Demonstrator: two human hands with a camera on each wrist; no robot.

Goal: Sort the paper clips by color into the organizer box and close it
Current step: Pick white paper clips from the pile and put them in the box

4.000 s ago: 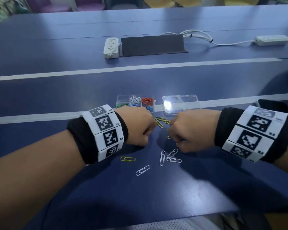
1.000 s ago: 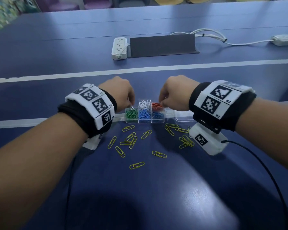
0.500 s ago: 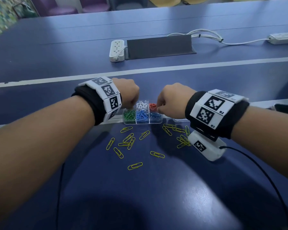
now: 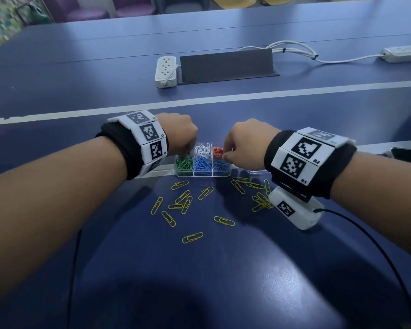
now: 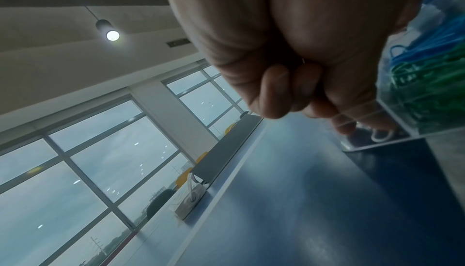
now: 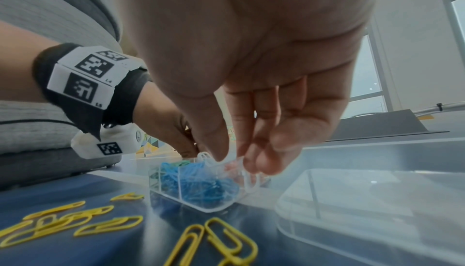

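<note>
— Where's the organizer box (image 4: 203,173) sitting?

— On the blue tabletop (image 4: 223,269), lid off. Take the box as the middle of everything. Green clips (image 4: 184,163) fill its near-left cell, blue clips (image 4: 202,164) the two cells to the right of that, white clips (image 4: 202,149) are heaped in the far middle cell, red clips (image 4: 217,150) in the far right one.

— And the hands?

— Both over the far side of the box. The left hand (image 4: 179,134) is above the far-left corner, fingers curled in tight; from the left wrist view the fingertips (image 5: 274,91) press into the palm beside the clear wall, and whether anything is inside the fist I cannot tell. The right hand (image 4: 244,143) is over the far-right corner, thumb and fingers pinching a white clip (image 6: 247,180) that hangs at the box's edge.

— What's still loose?

— Yellow clips (image 4: 185,203), scattered on the tabletop just in front of the box. The clear lid (image 6: 365,200) lies flat just to the right of it. Well beyond the box, a white power strip (image 4: 166,71) next to a dark cable hatch (image 4: 226,65)
</note>
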